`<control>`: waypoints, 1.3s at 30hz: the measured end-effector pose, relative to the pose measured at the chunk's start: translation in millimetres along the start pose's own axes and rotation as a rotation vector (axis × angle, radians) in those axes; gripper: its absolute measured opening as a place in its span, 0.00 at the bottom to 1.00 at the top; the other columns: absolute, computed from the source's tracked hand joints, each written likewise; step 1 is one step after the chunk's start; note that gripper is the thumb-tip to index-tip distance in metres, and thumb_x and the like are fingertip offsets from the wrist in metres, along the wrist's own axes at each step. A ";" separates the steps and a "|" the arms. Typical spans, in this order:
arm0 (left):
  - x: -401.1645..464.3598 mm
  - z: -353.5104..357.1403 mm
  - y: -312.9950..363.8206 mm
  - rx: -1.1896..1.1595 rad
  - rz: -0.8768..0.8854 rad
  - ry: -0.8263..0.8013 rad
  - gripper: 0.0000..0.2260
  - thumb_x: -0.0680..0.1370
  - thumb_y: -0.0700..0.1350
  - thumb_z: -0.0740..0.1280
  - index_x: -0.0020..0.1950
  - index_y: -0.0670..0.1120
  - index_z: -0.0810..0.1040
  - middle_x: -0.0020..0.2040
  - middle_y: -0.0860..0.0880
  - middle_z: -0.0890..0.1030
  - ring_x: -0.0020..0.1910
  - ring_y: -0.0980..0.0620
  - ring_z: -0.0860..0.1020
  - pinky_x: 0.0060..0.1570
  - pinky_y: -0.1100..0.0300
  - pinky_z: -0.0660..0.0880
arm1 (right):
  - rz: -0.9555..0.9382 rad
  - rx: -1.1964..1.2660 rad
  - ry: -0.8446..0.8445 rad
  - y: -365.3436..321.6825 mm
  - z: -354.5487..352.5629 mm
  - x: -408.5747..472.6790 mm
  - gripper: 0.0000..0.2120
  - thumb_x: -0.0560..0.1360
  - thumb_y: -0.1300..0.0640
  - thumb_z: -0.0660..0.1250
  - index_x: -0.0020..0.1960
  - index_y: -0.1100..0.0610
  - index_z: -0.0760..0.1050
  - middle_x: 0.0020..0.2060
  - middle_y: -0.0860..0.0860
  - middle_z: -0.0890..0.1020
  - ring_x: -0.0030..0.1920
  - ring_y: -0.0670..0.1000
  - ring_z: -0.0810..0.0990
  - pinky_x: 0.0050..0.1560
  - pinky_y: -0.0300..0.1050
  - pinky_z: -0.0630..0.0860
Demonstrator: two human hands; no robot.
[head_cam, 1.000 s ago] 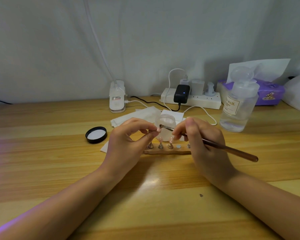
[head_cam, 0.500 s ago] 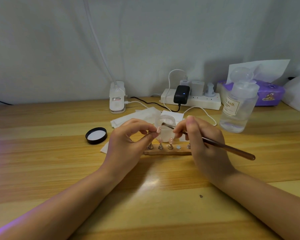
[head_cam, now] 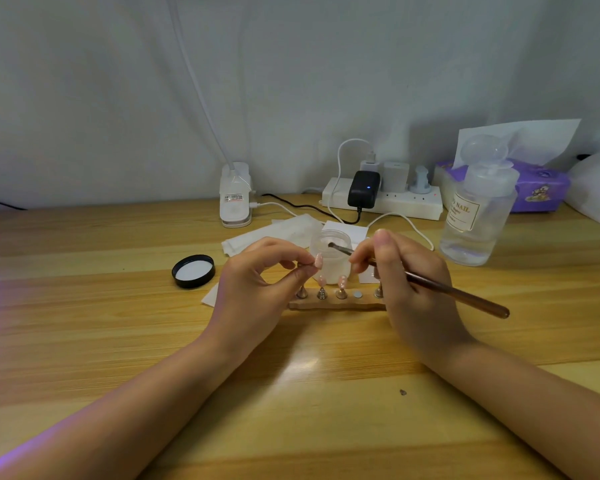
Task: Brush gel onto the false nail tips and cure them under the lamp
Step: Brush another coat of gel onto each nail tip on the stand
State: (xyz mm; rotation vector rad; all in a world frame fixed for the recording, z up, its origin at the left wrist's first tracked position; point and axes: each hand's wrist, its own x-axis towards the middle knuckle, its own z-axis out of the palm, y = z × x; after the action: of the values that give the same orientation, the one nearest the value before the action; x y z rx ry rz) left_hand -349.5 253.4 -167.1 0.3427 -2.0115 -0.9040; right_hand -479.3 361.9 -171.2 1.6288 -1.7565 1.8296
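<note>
- The left hand (head_cam: 257, 282) pinches a small stand with a pink nail tip (head_cam: 318, 260) between thumb and forefinger, raised just in front of the frosted gel jar (head_cam: 329, 258)
- The right hand (head_cam: 406, 282) grips a brown-handled brush (head_cam: 440, 289); the brush head sits over the open mouth of the gel jar, handle slanting out to the right
- A wooden holder (head_cam: 336, 303) lies on the counter (head_cam: 291, 393) just in front of the gel jar, with two more pink tips standing on its pegs
- The black lid (head_cam: 193, 271) lies to the left of the gel jar, inside face up
- A clear pump bottle (head_cam: 478, 216) stands right of the gel jar; a white power strip (head_cam: 381, 200) lies behind the jar at the wall, a purple tissue pack (head_cam: 534, 188) behind the bottle
- White wipes (head_cam: 274, 233) lie beside and behind the gel jar
</note>
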 end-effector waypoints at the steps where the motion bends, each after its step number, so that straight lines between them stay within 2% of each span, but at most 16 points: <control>1: 0.1 0.3 -0.2 0.000 0.000 -0.003 0.08 0.69 0.35 0.72 0.44 0.47 0.81 0.41 0.50 0.80 0.42 0.56 0.76 0.37 0.75 0.71 | 0.001 0.004 0.002 -0.1 -0.2 -0.1 0.19 0.77 0.52 0.50 0.38 0.58 0.76 0.32 0.47 0.78 0.38 0.43 0.77 0.42 0.41 0.72; 4: 0.7 0.0 -1.1 0.017 0.006 -0.002 0.09 0.69 0.36 0.72 0.44 0.48 0.81 0.41 0.51 0.80 0.42 0.57 0.76 0.39 0.74 0.71 | -0.122 -0.030 -0.020 -3.5 1.1 -1.7 0.17 0.77 0.56 0.51 0.37 0.55 0.75 0.31 0.48 0.78 0.37 0.44 0.76 0.43 0.47 0.72; 7: -0.3 -1.0 -0.3 0.020 0.035 0.005 0.12 0.68 0.34 0.72 0.44 0.51 0.79 0.41 0.53 0.80 0.42 0.58 0.76 0.39 0.75 0.70 | -0.210 -0.085 -0.050 -4.2 4.1 -3.2 0.18 0.77 0.58 0.52 0.35 0.57 0.76 0.30 0.49 0.78 0.36 0.45 0.75 0.44 0.46 0.70; 10: -0.5 -0.8 0.8 0.010 0.032 0.006 0.12 0.69 0.35 0.72 0.43 0.52 0.80 0.41 0.53 0.80 0.42 0.58 0.76 0.38 0.75 0.70 | -0.121 -0.058 -0.035 -1.7 2.5 -2.4 0.18 0.78 0.55 0.52 0.36 0.57 0.76 0.31 0.48 0.78 0.37 0.43 0.76 0.44 0.46 0.71; 14: 1.0 0.3 -0.1 0.013 0.016 -0.005 0.10 0.69 0.36 0.72 0.44 0.50 0.80 0.41 0.53 0.80 0.43 0.57 0.77 0.38 0.75 0.71 | 0.035 0.022 0.003 0.6 -0.4 0.3 0.19 0.77 0.51 0.50 0.38 0.57 0.76 0.32 0.48 0.78 0.37 0.43 0.77 0.38 0.37 0.72; 16: 0.7 -0.3 -0.1 0.010 0.008 -0.007 0.10 0.69 0.36 0.72 0.44 0.50 0.80 0.41 0.53 0.80 0.42 0.57 0.77 0.39 0.74 0.71 | 0.013 0.018 -0.006 -0.8 -0.6 -0.2 0.18 0.77 0.52 0.50 0.39 0.56 0.76 0.32 0.47 0.78 0.38 0.43 0.77 0.39 0.40 0.73; 18: 0.4 -0.9 0.1 0.012 0.013 -0.006 0.10 0.69 0.37 0.72 0.44 0.51 0.80 0.41 0.53 0.80 0.42 0.58 0.77 0.39 0.74 0.71 | -0.093 -0.030 -0.023 -4.0 0.9 -1.7 0.17 0.78 0.55 0.51 0.38 0.54 0.75 0.32 0.45 0.77 0.38 0.42 0.76 0.42 0.44 0.72; 21: 0.8 -0.9 1.0 0.018 0.026 -0.007 0.10 0.69 0.39 0.71 0.44 0.54 0.79 0.41 0.55 0.80 0.42 0.59 0.77 0.41 0.74 0.71 | -0.185 -0.071 -0.045 -5.8 3.4 -2.9 0.16 0.78 0.57 0.51 0.37 0.52 0.74 0.32 0.46 0.77 0.38 0.41 0.75 0.45 0.42 0.70; 25: 0.7 -0.5 -0.2 0.025 0.011 -0.003 0.08 0.70 0.39 0.71 0.44 0.51 0.80 0.41 0.55 0.80 0.42 0.59 0.77 0.42 0.73 0.70 | -0.030 0.003 -0.050 -2.4 1.7 -1.1 0.18 0.77 0.53 0.51 0.38 0.57 0.76 0.31 0.48 0.78 0.38 0.44 0.77 0.43 0.46 0.73; 27: 0.6 -0.3 -1.2 0.029 0.008 0.001 0.07 0.70 0.38 0.72 0.44 0.48 0.81 0.41 0.54 0.81 0.42 0.59 0.77 0.43 0.73 0.70 | 0.041 0.047 -0.018 -1.6 0.7 0.0 0.19 0.77 0.51 0.50 0.38 0.55 0.76 0.31 0.48 0.78 0.37 0.43 0.78 0.40 0.39 0.72; 29: 0.3 -0.4 -1.6 0.026 0.009 0.006 0.06 0.70 0.38 0.72 0.44 0.48 0.81 0.41 0.55 0.81 0.42 0.59 0.77 0.43 0.74 0.70 | 0.019 0.044 -0.007 -2.4 0.2 -0.3 0.18 0.77 0.51 0.50 0.38 0.54 0.75 0.31 0.47 0.78 0.38 0.43 0.77 0.41 0.39 0.72; 32: 0.1 -0.4 -0.7 0.022 0.018 0.013 0.08 0.69 0.38 0.72 0.44 0.50 0.80 0.41 0.54 0.81 0.42 0.59 0.77 0.42 0.74 0.70 | -0.122 -0.035 -0.045 -5.9 1.9 -2.8 0.16 0.78 0.55 0.51 0.38 0.54 0.74 0.32 0.47 0.78 0.38 0.43 0.76 0.43 0.46 0.72; 34: 0.2 -0.6 -0.6 0.022 0.025 0.018 0.09 0.69 0.37 0.71 0.44 0.51 0.80 0.41 0.55 0.81 0.42 0.59 0.77 0.42 0.74 0.70 | -0.170 -0.063 -0.069 -6.2 3.7 -3.7 0.16 0.78 0.57 0.51 0.38 0.54 0.74 0.32 0.49 0.78 0.38 0.43 0.75 0.44 0.45 0.70; 39: 0.3 -1.0 -0.3 0.022 0.000 0.008 0.08 0.70 0.39 0.71 0.44 0.52 0.80 0.41 0.56 0.81 0.42 0.59 0.77 0.44 0.74 0.69 | -0.003 0.039 -0.043 -3.4 0.9 -1.5 0.17 0.78 0.54 0.51 0.38 0.56 0.75 0.32 0.48 0.78 0.37 0.43 0.77 0.42 0.41 0.72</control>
State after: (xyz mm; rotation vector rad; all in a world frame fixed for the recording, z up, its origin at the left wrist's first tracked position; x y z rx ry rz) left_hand -348.9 252.5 -166.9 0.3582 -2.0156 -0.8803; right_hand -475.7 363.2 -170.4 1.6958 -1.7451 1.8522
